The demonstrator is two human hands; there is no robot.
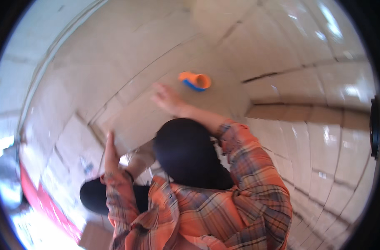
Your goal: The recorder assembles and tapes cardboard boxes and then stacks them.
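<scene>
My right hand lies flat, fingers spread, on a flattened brown cardboard sheet on the floor. Just beyond its fingertips an orange and blue tape roll rests on the cardboard, clear of the hand. My left hand is seen edge-on with straight fingers, set against the near left edge of the same sheet. Both arms wear orange plaid sleeves. Between the arms rises a dark rounded shape that looks like my knee.
More flattened cardboard spreads across the far and left floor. Glossy pale tiles cover the right side, with a brown step edge. A red strip runs along the lower left. A second dark rounded shape sits under my left elbow.
</scene>
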